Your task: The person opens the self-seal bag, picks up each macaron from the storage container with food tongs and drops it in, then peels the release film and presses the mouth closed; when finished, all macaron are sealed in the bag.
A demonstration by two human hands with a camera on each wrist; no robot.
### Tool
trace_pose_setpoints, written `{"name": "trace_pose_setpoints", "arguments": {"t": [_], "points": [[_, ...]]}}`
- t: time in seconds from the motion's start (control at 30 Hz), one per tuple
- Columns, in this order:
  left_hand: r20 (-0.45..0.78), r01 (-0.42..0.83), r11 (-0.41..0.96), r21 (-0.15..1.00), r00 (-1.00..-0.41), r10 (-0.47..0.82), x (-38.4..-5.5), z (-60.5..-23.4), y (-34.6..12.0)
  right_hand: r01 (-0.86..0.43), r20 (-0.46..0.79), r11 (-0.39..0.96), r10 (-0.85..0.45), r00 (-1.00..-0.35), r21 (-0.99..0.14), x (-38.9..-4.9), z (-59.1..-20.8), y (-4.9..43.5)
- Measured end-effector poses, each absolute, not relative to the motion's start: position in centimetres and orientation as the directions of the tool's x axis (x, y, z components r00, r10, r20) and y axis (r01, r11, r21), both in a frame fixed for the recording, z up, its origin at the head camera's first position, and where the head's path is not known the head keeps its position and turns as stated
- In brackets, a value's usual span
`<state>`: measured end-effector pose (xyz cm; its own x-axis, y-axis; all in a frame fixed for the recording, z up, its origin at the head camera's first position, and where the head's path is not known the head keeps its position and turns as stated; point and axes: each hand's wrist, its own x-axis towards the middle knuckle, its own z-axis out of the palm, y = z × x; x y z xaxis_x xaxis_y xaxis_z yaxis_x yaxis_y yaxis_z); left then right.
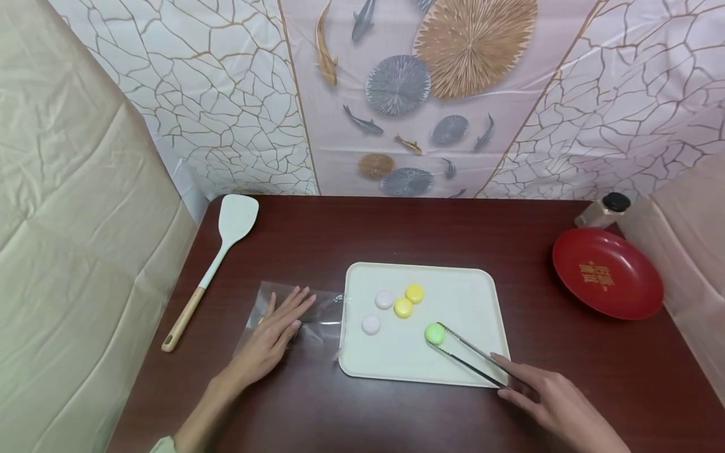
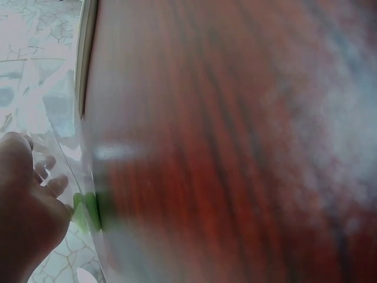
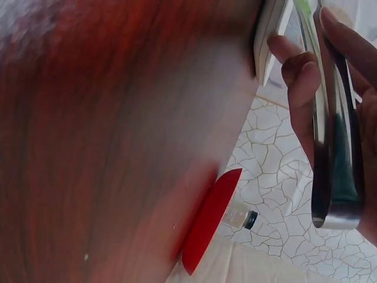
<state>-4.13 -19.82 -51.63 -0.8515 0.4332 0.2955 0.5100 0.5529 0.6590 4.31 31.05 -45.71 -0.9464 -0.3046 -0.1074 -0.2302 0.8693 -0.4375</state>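
My right hand (image 1: 557, 399) grips metal tongs (image 1: 472, 365) whose tips stand on either side of a round green piece (image 1: 435, 333), like a macaron, over the white tray (image 1: 464, 286). Two yellow pieces (image 1: 415, 293) touch each other on the tray, and two pale lilac pieces (image 1: 370, 324) sit left of them. Fingers spread and straight, my left hand (image 1: 269, 343) rests on a clear plastic bag (image 1: 323, 330) beside the tray's left edge. In the left wrist view a green piece (image 2: 87, 211) shows by the bag, close to that hand.
A white spatula (image 1: 226, 236) with a wooden handle lies at the left of the dark table (image 1: 317, 233). On the right are a red plate (image 1: 617, 270) and, behind it, a black-capped jar (image 1: 601, 212). Draped cloth (image 1: 238, 100) stands along the back and sides.
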Motion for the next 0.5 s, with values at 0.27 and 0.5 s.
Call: {"name": "trace_pose_setpoints", "arguments": {"t": [0.27, 0.5], "points": [[0.275, 0.489, 0.545, 0.681, -0.86, 0.429, -4.2, -51.4, -19.7, -0.244, -0.119, 0.872, -0.32, -0.94, -0.425, 4.4, -45.2, 31.0], [0.25, 0.473, 0.547, 0.691, -0.866, 0.433, -4.2, -51.3, -19.6, -0.211, -0.201, 0.859, -0.335, -0.92, -0.466, 3.7, -44.0, 30.5]]}}
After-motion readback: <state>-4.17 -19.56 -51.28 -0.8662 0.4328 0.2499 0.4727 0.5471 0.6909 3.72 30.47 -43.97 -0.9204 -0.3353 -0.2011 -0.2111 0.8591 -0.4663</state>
